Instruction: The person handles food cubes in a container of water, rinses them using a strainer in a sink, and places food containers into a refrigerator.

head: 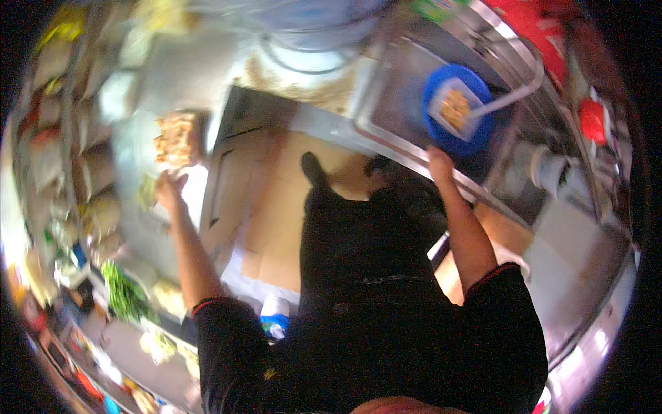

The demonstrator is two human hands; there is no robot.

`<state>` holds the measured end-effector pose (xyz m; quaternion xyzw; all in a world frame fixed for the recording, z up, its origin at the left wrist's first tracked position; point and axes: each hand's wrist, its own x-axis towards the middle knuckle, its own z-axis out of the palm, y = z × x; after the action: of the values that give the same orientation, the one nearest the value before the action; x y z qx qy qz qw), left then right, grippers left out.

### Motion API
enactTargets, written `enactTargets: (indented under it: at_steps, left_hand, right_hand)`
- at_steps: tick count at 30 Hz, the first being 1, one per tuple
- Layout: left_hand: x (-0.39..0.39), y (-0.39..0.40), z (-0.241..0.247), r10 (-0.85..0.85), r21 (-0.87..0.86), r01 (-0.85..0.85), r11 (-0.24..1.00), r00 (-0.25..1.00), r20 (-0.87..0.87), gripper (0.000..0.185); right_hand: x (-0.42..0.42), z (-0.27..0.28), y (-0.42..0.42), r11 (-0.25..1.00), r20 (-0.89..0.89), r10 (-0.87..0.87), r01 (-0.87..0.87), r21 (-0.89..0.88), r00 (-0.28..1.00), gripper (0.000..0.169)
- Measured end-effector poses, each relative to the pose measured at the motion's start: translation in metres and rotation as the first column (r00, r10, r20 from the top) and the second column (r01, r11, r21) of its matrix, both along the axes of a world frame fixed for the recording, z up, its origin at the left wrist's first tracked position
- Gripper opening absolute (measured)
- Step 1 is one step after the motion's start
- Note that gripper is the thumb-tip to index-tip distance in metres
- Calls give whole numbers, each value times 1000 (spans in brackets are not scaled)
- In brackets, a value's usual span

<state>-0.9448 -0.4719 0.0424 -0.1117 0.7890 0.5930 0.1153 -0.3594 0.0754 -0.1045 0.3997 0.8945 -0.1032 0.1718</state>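
My left hand [171, 190] is over the steel counter [155, 227], just below a pile of orange-brown food pieces [177, 138]. A flat white item [194, 189] shows beside the fingers, and a pale green thing [147, 191] lies at their other side. Blur hides whether the fingers hold anything. On the other side of my body, my right hand [441, 164] is at the front rim of the metal sink [398, 150]. Near it a blue basin [483, 137] stands in the sink. A white container [439, 103] with yellowish food [455, 109] sits in the basin.
A faucet spout [509, 98] reaches over the basin. Flattened cardboard [274, 207] covers the floor under me. Green leafy vegetables [124, 290] lie at the lower left, by crowded shelves. A large plastic-covered container [310, 26] stands ahead. White containers [548, 171] are at the right.
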Motion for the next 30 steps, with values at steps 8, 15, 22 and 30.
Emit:
enactTargets:
  at_steps: [8, 15, 22, 30]
  left_hand:
    - [17, 103, -3, -382, -845, -75, 529, 868, -316, 42]
    - [299, 362, -9, -899, -605, 670, 430, 375, -224, 33]
    - [356, 468, -80, -972, -747, 623, 232, 125, -198, 28]
    - [359, 460, -85, -969, -787, 565, 245, 148, -196, 25]
  right_hand:
    - [-7, 58, -5, 889, -367, -430, 316, -331, 825, 32]
    - [44, 28, 84, 797, -430, -595, 565, -212, 679, 36]
    - [75, -63, 196, 773, -173, -626, 577, -264, 760, 51]
    - [13, -18, 190, 929, -482, -273, 358, 93, 833, 47]
